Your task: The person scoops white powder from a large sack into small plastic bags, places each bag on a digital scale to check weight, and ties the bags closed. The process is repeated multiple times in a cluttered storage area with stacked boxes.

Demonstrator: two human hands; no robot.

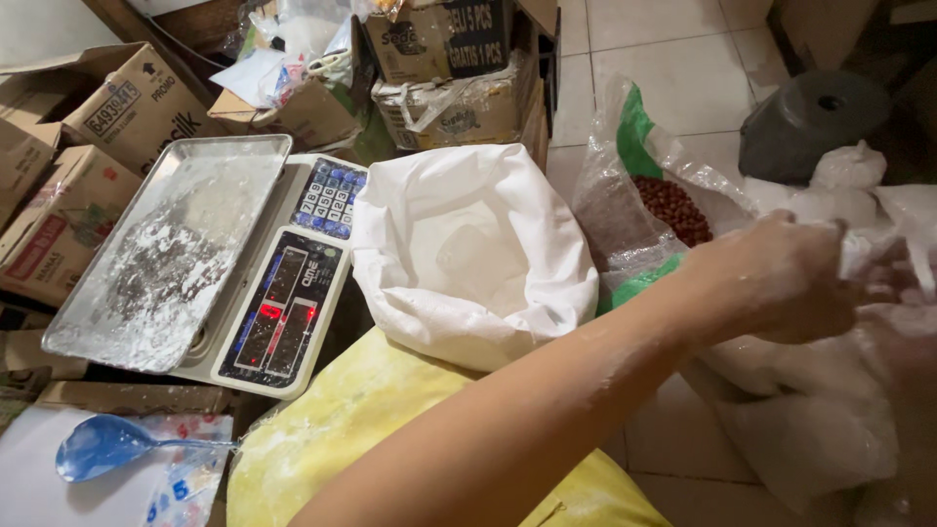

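- While the left hand (781, 278) reaches across, its fingers close on the neck of a clear plastic bag (810, 429) of white powder at the right edge; the bag is filled, its neck not visibly tied.
- Right hand: a blurred shape at the right edge (903, 342); grip cannot be told.
- White sack (473, 254) stands open, powder remaining.
- Scale (283, 303) tray (166, 254) holds only residue.
- Blue scoop (107, 447) lies unused.
- Bean bag (664, 205) and cartons (137, 102) crowd the floor.
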